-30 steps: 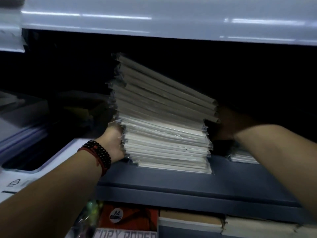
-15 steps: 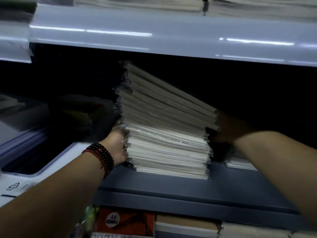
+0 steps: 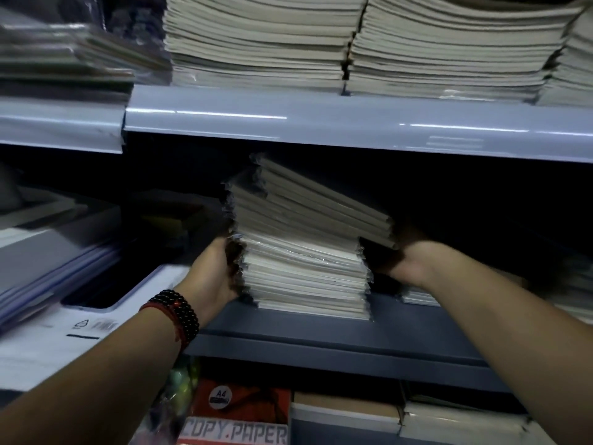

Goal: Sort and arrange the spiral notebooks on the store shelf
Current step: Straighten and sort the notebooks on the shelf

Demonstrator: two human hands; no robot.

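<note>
A tall stack of plastic-wrapped notebooks [image 3: 305, 264] stands on the grey shelf board [image 3: 321, 329]. Its upper half is tilted, raised at the left and sloping down to the right. My left hand [image 3: 218, 271], with a beaded bracelet at the wrist, presses against the stack's left side, its fingers going behind the stack and out of sight. My right hand [image 3: 401, 261] is at the stack's right side under the overhanging tilted notebooks; its fingers are in deep shadow.
The shelf above [image 3: 321, 123] carries large stacks of pale notebooks [image 3: 433, 49]. A low pile [image 3: 417, 297] lies right of the stack. White boxes [image 3: 64, 316] sit at left. Below are a red copy paper pack [image 3: 244, 412] and more packs.
The view has tilted up, so the upper shelf's stacks now show. Both hands stay at the sides of the stack, which has shifted little.
</note>
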